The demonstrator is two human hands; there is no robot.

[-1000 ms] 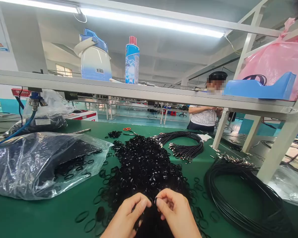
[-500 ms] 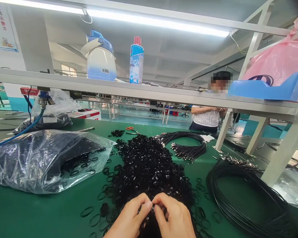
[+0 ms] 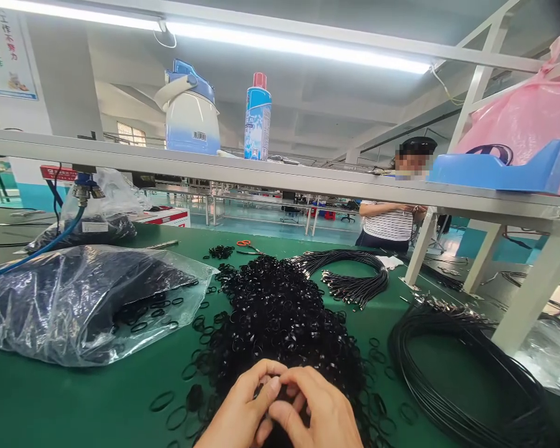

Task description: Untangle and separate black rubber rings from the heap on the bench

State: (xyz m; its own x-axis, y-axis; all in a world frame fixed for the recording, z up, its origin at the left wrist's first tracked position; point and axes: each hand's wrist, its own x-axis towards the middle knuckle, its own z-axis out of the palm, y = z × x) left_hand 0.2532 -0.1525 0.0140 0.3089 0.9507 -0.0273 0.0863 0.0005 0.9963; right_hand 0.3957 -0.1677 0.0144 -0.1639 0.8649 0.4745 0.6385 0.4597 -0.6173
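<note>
A long heap of thin black rings (image 3: 280, 311), like small rubber bands, lies on the green table. My left hand (image 3: 245, 407) is over its near end, thumb and index finger pinched together. Beside it, my right hand (image 3: 320, 404) has curled fingers, its index fingertip meeting the left fingertips and its thumb a little lower. Whatever is between the fingers is hidden or too small to make out against the black heap. Several loose rings (image 3: 162, 401) lie left of my hands.
A clear plastic bag (image 3: 74, 305) of black rings lies at the left. Coiled black cables (image 3: 448, 386) lie at the right, a smaller cable bundle (image 3: 354, 277) behind. Orange-handled scissors (image 3: 244, 243) rest farther back. A shelf (image 3: 308, 177) crosses above; a person (image 3: 387, 218) stands beyond.
My right thumb has moved left and apart from its index finger. Both hands have shifted slightly, with the fingertips still together over the heap.
</note>
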